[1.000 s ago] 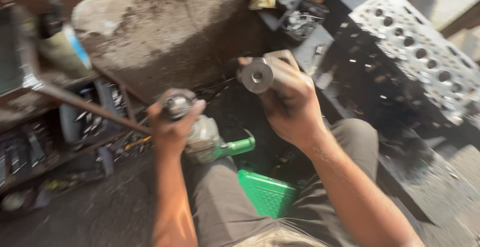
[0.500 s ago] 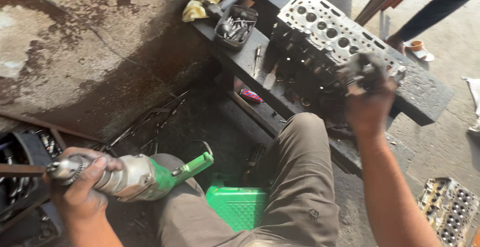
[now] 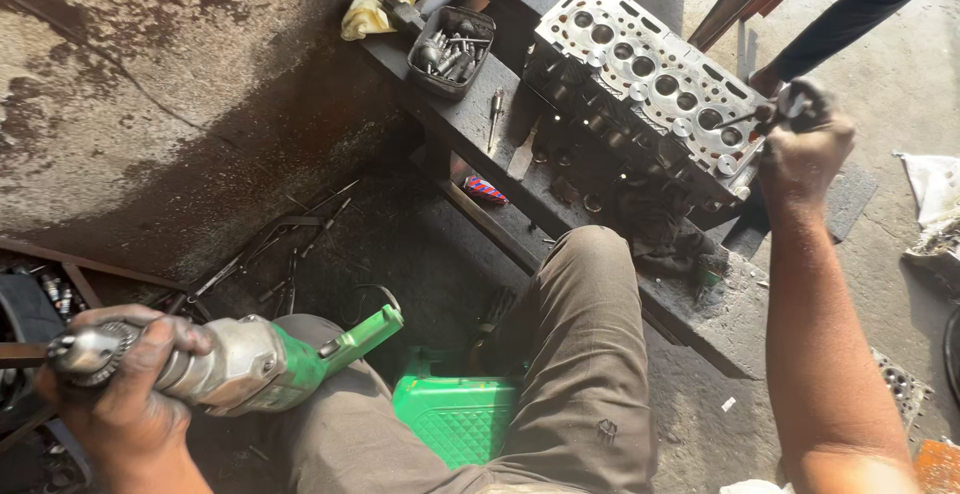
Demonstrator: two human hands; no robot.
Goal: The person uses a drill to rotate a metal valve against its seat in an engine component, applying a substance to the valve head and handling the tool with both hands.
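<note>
the left hand [image 3: 125,379] is closing around the front of a power drill [image 3: 235,359] at about eight o'clock in the view, fingers wrapped over the metal chuck [image 3: 85,349]. the drill's grey body and green handle [image 3: 355,339] are running out toward three o'clock, so its long axis is lying nearly level, tipped slightly up at the handle end. it is resting over the person's left thigh, above a green plastic stool [image 3: 455,419].

the right hand [image 3: 805,149] is sitting at about two o'clock, fist closed on a small dark metal tool [image 3: 790,104] whose thin stem is pointing toward nine o'clock, its tip touching or just over the top face of the engine head [image 3: 640,74]. whether the tip is seated in a hole, i cannot tell.

the engine head is lying on a dark bench [image 3: 700,314], its long axis running from eleven o'clock down to four o'clock. it is well apart from the drill, up toward one o'clock from the chuck, and the right hand is far nearer to it than the left.

a black tray of bits [image 3: 450,49] is standing just beside the head at its eleven o'clock end, with a yellow rag [image 3: 375,4] beyond. another person's leg [image 3: 850,14] is showing at one o'clock.
</note>
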